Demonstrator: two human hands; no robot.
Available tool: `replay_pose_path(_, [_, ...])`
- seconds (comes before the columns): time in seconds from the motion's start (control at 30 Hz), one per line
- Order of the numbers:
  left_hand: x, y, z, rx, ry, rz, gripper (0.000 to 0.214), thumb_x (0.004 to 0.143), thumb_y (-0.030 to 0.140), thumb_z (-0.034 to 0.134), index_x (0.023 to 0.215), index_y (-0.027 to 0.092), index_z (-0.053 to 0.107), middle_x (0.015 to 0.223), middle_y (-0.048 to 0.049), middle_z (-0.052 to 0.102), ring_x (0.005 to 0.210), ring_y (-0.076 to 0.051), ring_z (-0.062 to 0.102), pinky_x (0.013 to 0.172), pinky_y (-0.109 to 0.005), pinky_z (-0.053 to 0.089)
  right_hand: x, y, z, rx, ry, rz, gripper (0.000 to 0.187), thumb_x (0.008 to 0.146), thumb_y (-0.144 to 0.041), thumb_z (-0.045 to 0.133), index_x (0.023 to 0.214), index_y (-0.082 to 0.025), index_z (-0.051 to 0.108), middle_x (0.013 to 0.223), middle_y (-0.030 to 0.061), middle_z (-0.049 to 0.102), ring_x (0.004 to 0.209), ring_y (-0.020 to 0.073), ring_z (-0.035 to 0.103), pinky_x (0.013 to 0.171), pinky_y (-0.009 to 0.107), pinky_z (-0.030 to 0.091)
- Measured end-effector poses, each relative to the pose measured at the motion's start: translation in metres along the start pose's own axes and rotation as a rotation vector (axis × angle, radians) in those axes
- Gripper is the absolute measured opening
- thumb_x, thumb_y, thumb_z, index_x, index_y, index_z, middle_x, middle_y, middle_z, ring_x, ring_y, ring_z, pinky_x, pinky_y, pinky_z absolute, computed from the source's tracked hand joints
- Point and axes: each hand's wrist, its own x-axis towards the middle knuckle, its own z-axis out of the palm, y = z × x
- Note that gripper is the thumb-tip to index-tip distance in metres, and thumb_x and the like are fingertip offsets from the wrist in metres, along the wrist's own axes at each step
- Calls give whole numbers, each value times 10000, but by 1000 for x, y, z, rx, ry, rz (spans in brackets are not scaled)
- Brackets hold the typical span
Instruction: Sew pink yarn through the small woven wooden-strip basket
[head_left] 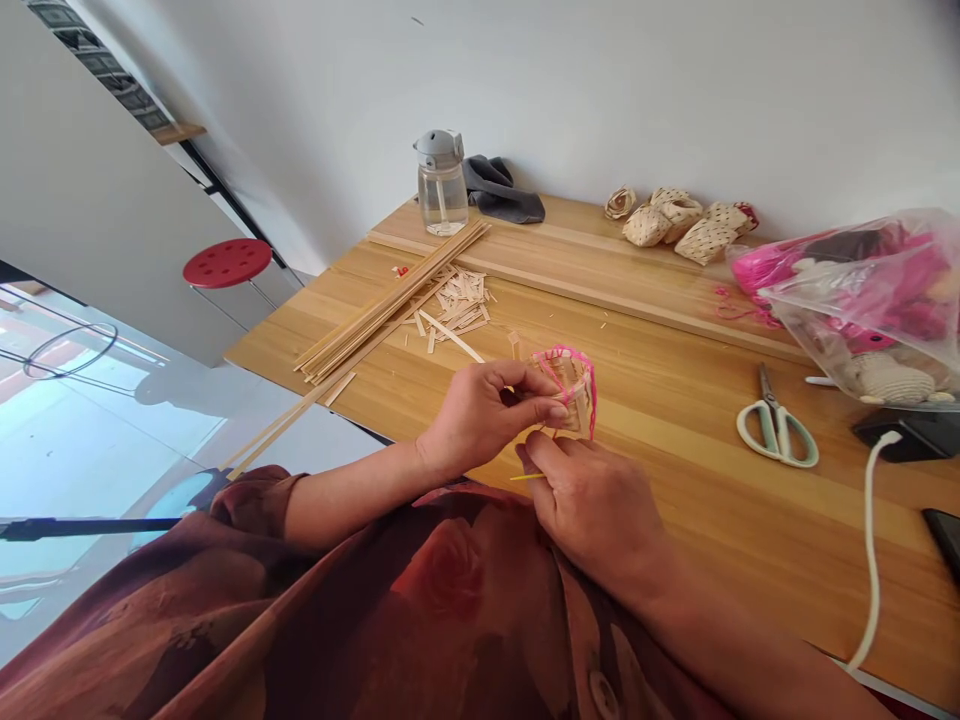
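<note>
My left hand [484, 415] grips a small woven straw piece [571, 392] edged with pink cord, held just above the wooden table [675, 400]. Its fingers curl round the piece's near side. My right hand [592, 500] sits just below the piece, fingers pinched together at its lower edge, with a thin yellow sliver [525, 477] sticking out to the left of them. Both forearms reach in from the bottom of the view over a dark red patterned garment.
A bundle of long straw strips [390, 305] and cut scraps [459, 298] lie at left. A water bottle [441, 183], grey cloth [499, 190], finished woven pieces [679, 225], a plastic bag of pink material [862, 290], scissors [776, 425] and a white cable [870, 540] surround them. A red stool [227, 262] stands beyond the table.
</note>
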Motion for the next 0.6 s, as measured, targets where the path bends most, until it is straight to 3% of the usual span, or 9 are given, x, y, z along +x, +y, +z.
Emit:
replay_pose_path(0.17, [-1,2,1,67,-1,5,122,802,275,835,809,166,779,763,-18,784,677,-118,711,616,-207,556,5,0,5,51,-106,-8,226,956,-116,524,973,-171,743,806,81,752,634,169,612,609,330,248])
replay_pose_path(0.37, [-4,1,-9,241,53,106,63,834,229,797,797,180,786,782,-26,797,700,-138,741,639,-222,575,-6,6,-8,181,-190,-23,218,1027,-231,548,829,-214,639,674,-20,678,573,137,598,570,298,290])
replay_pose_path(0.5, [-7,2,-18,381,106,181,91,867,264,795,827,182,802,785,-34,796,683,-123,708,631,-220,545,-25,17,-21,171,-144,25,261,1057,-316,539,828,-224,626,648,-27,683,535,152,620,528,295,300])
replay_pose_path(0.6, [-9,1,-23,440,122,194,91,872,264,796,846,178,806,781,-33,791,674,-117,686,630,-222,529,-36,25,-27,30,-43,49,293,1089,-372,473,1036,-195,699,749,31,762,561,188,681,517,298,336])
